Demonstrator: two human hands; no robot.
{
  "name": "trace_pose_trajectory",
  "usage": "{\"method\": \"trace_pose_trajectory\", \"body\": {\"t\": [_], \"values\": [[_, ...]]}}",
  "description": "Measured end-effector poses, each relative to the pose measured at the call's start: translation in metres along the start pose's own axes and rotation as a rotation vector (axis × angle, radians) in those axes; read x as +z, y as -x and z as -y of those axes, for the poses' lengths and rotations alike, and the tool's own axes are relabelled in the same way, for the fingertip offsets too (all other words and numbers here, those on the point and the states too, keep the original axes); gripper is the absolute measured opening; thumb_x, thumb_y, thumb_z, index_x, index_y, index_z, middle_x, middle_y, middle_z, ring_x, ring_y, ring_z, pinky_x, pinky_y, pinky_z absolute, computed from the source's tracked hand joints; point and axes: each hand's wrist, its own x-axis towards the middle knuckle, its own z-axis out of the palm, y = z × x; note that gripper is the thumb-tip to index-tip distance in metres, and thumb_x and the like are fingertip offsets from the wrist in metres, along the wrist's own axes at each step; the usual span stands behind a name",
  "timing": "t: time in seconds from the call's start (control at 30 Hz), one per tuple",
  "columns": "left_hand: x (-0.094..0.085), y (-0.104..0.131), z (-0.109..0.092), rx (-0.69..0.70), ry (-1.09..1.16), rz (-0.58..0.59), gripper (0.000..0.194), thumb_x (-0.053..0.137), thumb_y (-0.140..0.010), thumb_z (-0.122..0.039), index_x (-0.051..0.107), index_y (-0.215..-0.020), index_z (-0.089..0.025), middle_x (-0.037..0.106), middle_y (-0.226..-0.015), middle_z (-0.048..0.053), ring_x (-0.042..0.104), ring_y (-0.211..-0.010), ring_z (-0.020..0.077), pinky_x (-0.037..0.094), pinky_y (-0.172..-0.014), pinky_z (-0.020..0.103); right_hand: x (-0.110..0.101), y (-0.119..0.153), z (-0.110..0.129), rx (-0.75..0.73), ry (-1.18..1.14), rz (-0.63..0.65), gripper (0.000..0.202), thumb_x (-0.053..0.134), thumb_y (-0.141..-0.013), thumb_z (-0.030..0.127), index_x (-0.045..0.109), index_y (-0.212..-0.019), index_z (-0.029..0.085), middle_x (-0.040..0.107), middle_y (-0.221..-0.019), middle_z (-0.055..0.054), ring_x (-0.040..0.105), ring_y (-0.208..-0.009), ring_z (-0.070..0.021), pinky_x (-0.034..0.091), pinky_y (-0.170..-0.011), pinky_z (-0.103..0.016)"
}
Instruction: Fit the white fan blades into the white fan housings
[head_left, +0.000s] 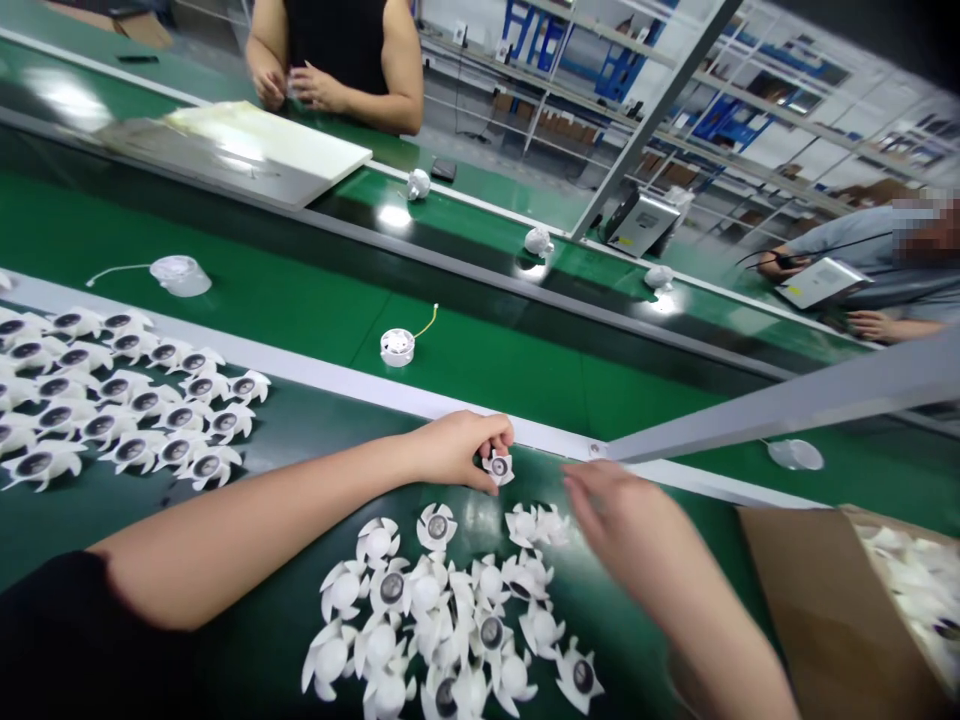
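My left hand (466, 445) is closed on a small white fan impeller (499, 467), its dark round hub turned toward me. To the right, my right hand (619, 503) hovers over the green bench (660, 620), apart from the impeller. Motion blurs its fingers, and nothing can be made out in them. Below both hands lies a loose pile of white fan impellers (427, 583), some hub up and others face down. At the left, more fan impellers (176, 452) stand in close rows, dark hubs upward.
A cardboard box (817, 600) of white parts stands at the right. Beyond the white rail (315, 374), a green belt (300, 300) carries a round white fan housing (397, 347) with a yellow wire. A slanted metal post (787, 400) crosses the right. Two people sit opposite.
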Motion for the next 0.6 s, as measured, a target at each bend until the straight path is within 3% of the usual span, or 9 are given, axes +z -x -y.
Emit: {"method": "trace_pose_trajectory", "body": {"t": [0.07,0.13,0.23,0.37,0.47,0.6], "values": [[0.000,0.001,-0.001,0.001,-0.033,-0.001,0.053,0.088,-0.060,-0.030,0.057,-0.102,-0.021,0.066,-0.092,-0.002,0.060,-0.078,0.0134,0.043,-0.069,0.023,-0.022,0.002,-0.048,0.333,0.031,0.062,0.027,0.048,-0.094,0.032,0.073,-0.094,0.023,0.074,-0.094,-0.007,0.067,-0.078,-0.0250,0.048,-0.069,-0.036],[0.000,0.001,-0.003,-0.019,-0.076,-0.011,0.051,0.087,-0.062,-0.035,0.059,-0.102,-0.021,0.063,-0.085,-0.003,0.058,-0.074,0.0130,0.041,-0.066,0.022,-0.035,0.002,-0.098,0.658,0.059,0.204,0.028,0.049,-0.092,0.035,0.073,-0.083,0.023,0.073,-0.088,-0.009,0.068,-0.078,-0.0271,0.047,-0.067,-0.036],[0.000,0.001,-0.003,-0.078,-0.119,-0.018,0.049,0.086,-0.062,-0.037,0.060,-0.099,-0.020,0.060,-0.084,-0.003,0.052,-0.066,0.0106,0.037,-0.061,0.021,-0.029,-0.005,-0.160,0.886,0.038,0.202,0.026,0.055,-0.087,0.031,0.072,-0.074,0.017,0.072,-0.084,-0.015,0.069,-0.081,-0.0299,0.048,-0.066,-0.036],[0.000,0.000,-0.006,-0.183,-0.160,0.014,0.045,0.084,-0.063,-0.033,0.061,-0.100,-0.021,0.058,-0.087,-0.003,0.047,-0.063,0.0095,0.037,-0.059,0.021,0.011,-0.015,-0.208,0.976,-0.058,0.099,0.019,0.059,-0.090,0.027,0.072,-0.087,0.013,0.072,-0.094,-0.014,0.069,-0.087,-0.0240,0.051,-0.074,-0.035],[0.000,-0.001,-0.010,-0.227,-0.184,0.037,0.043,0.082,-0.066,-0.034,0.060,-0.101,-0.021,0.058,-0.088,-0.003,0.046,-0.061,0.0091,0.037,-0.058,0.021,0.038,-0.016,-0.224,0.960,-0.130,0.023,0.023,0.059,-0.095,0.037,0.069,-0.096,0.016,0.070,-0.095,-0.006,0.066,-0.089,-0.0177,0.053,-0.083,-0.036],[-0.001,-0.004,-0.018,-0.275,-0.206,0.061,0.040,0.079,-0.068,-0.032,0.060,-0.101,-0.021,0.056,-0.087,-0.003,0.044,-0.060,0.0086,0.036,-0.058,0.022,0.060,-0.017,-0.238,0.975,-0.147,-0.103,0.027,0.055,-0.098,0.041,0.068,-0.104,0.017,0.069,-0.104,-0.006,0.065,-0.093,-0.0181,0.053,-0.085,-0.038]]}}
